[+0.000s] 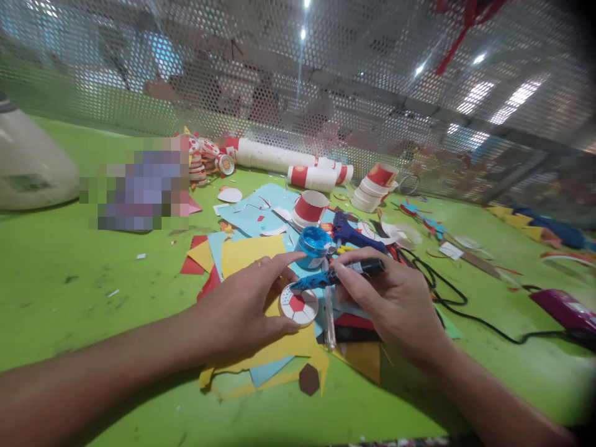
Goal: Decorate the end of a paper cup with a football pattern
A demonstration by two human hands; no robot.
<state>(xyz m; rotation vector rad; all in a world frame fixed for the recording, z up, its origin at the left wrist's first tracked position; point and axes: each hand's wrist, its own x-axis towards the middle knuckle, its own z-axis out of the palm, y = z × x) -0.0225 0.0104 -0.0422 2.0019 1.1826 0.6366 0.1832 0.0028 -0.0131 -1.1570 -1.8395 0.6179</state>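
My left hand point(251, 298) steadies a small white paper disc point(305, 315) between thumb and fingers, over yellow paper. Black lines and a red hexagon make a football pattern on it, with blue dots in its upper left part. My right hand point(384, 298) grips a marker pen point(358, 269), held slantwise, its barrel smeared blue. The pen's blue end meets the disc's upper edge, close to my left fingers. Just behind stands an uncapped jar of blue paint point(313, 254). A clear, thin stick point(329, 323) lies between disc and right hand.
Behind the jar are a red-and-white paper cup point(310, 208) and a blue glue gun point(356, 233). Stacked cups point(279, 155) lie along the mesh screen. A black cable point(488, 329) runs right. Paper scraps point(251, 254) and a brown hexagon point(309, 379) lie on the green table point(116, 347).
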